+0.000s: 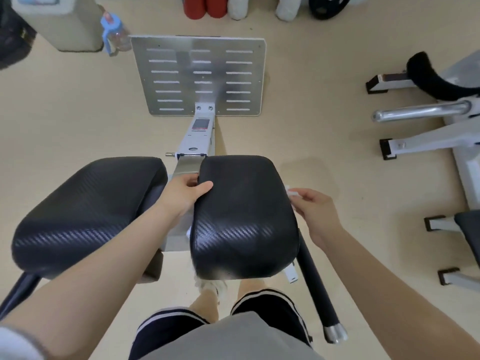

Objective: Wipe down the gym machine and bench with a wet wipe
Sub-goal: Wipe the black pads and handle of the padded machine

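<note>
The gym machine has two black carbon-pattern pads, a left pad point(85, 214) and a right pad point(244, 216), on a white beam point(198, 136) leading to a slotted steel foot plate point(198, 74). My left hand point(185, 190) grips the right pad's left edge, thumb on top and fingers in the gap between the pads. My right hand point(315, 211) pinches a small white wet wipe point(292, 191) against the right pad's right side.
A black handle bar point(318, 289) with a chrome tip slants down right of the pad. Another white-framed machine point(426, 113) and a bench corner point(467, 229) stand at right. A blue-capped bottle point(114, 32), red and white rolls and a weight plate point(330, 6) lie at the back.
</note>
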{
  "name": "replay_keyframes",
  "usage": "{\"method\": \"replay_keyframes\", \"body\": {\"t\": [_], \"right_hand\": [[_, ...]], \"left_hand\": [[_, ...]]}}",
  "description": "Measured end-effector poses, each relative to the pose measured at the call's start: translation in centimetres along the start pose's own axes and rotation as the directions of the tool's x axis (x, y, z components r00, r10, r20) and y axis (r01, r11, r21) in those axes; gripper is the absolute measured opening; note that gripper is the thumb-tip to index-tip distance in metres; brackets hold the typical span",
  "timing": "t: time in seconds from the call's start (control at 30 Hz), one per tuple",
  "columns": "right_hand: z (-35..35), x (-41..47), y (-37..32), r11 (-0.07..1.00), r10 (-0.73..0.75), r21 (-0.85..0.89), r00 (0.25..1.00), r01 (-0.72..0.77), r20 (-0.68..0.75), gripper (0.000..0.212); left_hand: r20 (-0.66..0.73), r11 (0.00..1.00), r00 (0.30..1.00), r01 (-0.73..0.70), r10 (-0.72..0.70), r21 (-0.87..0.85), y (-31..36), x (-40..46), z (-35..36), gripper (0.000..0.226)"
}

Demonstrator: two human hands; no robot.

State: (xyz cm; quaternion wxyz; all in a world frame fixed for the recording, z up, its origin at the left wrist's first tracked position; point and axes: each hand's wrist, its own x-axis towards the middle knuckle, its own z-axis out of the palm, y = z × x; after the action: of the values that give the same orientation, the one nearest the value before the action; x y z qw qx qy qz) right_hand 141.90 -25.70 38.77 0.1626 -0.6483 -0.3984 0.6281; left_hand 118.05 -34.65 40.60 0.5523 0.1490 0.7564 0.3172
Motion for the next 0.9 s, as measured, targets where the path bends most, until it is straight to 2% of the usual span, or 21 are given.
{"method": "replay_keyframes", "body": {"t": [0.17, 0.23, 0.33, 0.4, 0.47, 0.53, 0.6, 0.73, 0.8, 0.9], "right_hand": [[2.0, 3.2, 0.3, 0.999, 0.025, 0.025, 0.999, -0.024, -0.026, 0.018], [1.6, 2.3, 0.7, 1.000, 0.010, 0.029, 1.000, -0.009, -0.024, 0.018], [-0.5, -1.8, 2.5, 0.997, -0.046, -0.070, 0.998, 0.043, -0.030, 0.010], [-1.8, -5.1, 5.3, 0.996, -0.003, -0.094, 0.999, -0.002, -0.054, 0.013], [-2.1, -7.7, 8.4, 0.996, 0.078, -0.033, 0.994, -0.081, -0.077, 0.015], [-1.6, -8.7, 9.8, 0.994, 0.109, 0.013, 0.985, -0.108, -0.131, 0.019], [-0.7, -8.8, 9.0, 0.997, 0.043, 0.075, 0.980, -0.029, -0.193, 0.018], [0.6, -8.8, 6.4, 0.962, -0.103, 0.219, 0.958, 0.164, -0.267, 0.019], [0.7, -9.1, 6.8, 0.948, -0.115, 0.256, 0.954, 0.188, -0.276, 0.018], [1.3, -9.9, 9.3, 0.964, -0.102, 0.203, 0.946, 0.170, -0.308, 0.018]], "left_hand": [[0.061, 0.998, 0.997, -0.058, 0.056, 0.036, -1.8, -2.2, -0.9, 0.016], [0.050, 0.995, 0.996, -0.079, 0.077, 0.055, -2.3, -2.8, -1.0, 0.017], [0.049, 0.997, 0.996, -0.078, 0.079, -0.024, -2.6, -3.7, -0.9, 0.013], [0.043, 0.996, 0.996, -0.074, 0.077, -0.058, -2.7, -4.2, -0.6, 0.018], [0.021, 0.991, 0.997, -0.069, 0.071, -0.111, -2.8, -4.6, -0.3, 0.026], [-0.014, 0.986, 0.997, -0.082, 0.081, -0.147, -2.9, -5.1, 0.2, 0.022], [-0.070, 0.986, 0.993, -0.102, 0.093, -0.132, -3.3, -5.5, 0.4, 0.020], [-0.125, 0.983, 0.980, -0.165, 0.155, -0.076, -5.4, -6.5, 0.1, 0.035], [-0.087, 0.980, 0.978, -0.194, 0.190, -0.038, -6.7, -7.7, -0.3, 0.038], [-0.032, 0.975, 0.977, -0.211, 0.209, -0.064, -9.0, -9.4, -0.3, 0.042]]}}
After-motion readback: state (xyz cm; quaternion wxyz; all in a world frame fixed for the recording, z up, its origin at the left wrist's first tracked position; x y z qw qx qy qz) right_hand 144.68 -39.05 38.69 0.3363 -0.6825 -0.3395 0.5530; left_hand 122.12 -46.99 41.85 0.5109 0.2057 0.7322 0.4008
